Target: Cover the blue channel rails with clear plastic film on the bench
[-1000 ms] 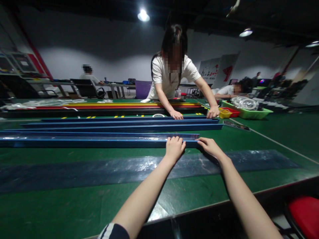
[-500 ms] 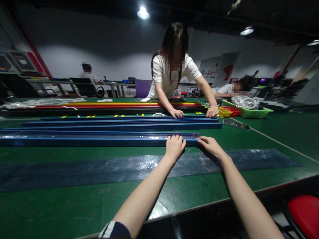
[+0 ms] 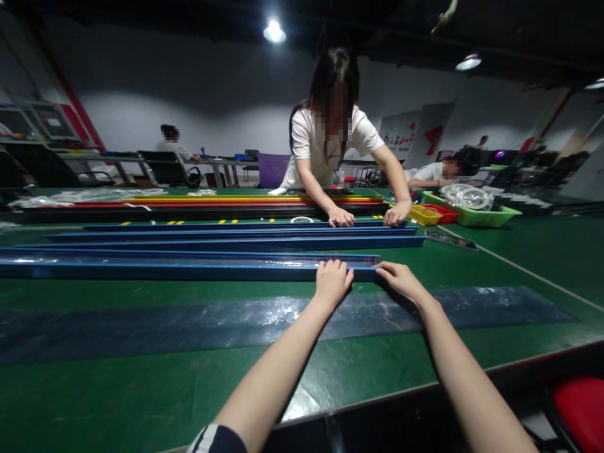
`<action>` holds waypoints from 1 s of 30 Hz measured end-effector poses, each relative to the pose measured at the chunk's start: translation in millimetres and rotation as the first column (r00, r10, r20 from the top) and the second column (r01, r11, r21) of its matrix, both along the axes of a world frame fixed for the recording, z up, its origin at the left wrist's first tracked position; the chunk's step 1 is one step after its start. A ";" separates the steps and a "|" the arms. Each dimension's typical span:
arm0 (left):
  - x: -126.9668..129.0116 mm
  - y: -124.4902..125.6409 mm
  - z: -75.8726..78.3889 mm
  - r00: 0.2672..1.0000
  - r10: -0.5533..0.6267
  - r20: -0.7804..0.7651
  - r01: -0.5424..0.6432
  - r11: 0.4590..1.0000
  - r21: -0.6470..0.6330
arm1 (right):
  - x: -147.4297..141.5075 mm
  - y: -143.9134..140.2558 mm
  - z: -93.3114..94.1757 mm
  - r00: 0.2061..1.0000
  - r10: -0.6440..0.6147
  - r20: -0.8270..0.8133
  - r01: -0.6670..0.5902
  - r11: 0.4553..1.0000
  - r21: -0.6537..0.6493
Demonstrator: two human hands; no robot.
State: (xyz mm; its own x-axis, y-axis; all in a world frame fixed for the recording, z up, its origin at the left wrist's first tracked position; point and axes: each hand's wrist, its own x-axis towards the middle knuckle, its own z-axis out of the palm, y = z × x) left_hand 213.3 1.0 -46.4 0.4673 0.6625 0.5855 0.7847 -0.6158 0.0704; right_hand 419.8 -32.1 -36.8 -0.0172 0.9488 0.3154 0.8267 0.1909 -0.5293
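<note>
A long blue channel profile (image 3: 189,272) lies across the green table, with a clear film along its inside. My left hand (image 3: 331,280) is closed over its near wall close to the right end, fingers hooked over the top edge. At the very end of the channel, my right hand (image 3: 399,278) pinches the corner with thumb and fingers; whether film is also between them is too small to tell. Nearer to me, a flat strip of clear plastic film (image 3: 198,324) lies under my forearms.
Behind lie more blue channels (image 3: 236,244), where a co-worker (image 3: 325,148) has both hands. Red, yellow and black strips (image 3: 212,204) lie farther back. A green basket (image 3: 486,217) with coiled material and a yellow tray (image 3: 425,215) stand at right. A red stool (image 3: 580,409) is by the table's edge.
My hands keep their hold on the channel's end. The whole view has shifted slightly. The co-worker's right-side hand has moved a little to the left along the channel.
</note>
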 end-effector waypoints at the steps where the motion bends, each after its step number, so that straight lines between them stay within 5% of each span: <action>1: -0.1 0.2 0.0 1.000 -0.001 0.000 0.001 1.000 -0.002 | -0.4 -0.2 0.2 1.000 -0.001 0.002 0.001 1.000 0.003; 30: -0.2 -0.6 0.1 1.000 0.010 -0.011 -0.009 1.000 0.009 | -1.4 0.3 -0.5 1.000 -0.009 0.030 0.009 1.000 -0.007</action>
State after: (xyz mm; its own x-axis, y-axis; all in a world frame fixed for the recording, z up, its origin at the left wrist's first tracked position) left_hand 213.1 0.5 -46.3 0.4673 0.6616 0.5864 0.7912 -0.6089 0.0564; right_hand 418.4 -31.8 -37.3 -0.0179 0.9510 0.3085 0.8438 0.1799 -0.5056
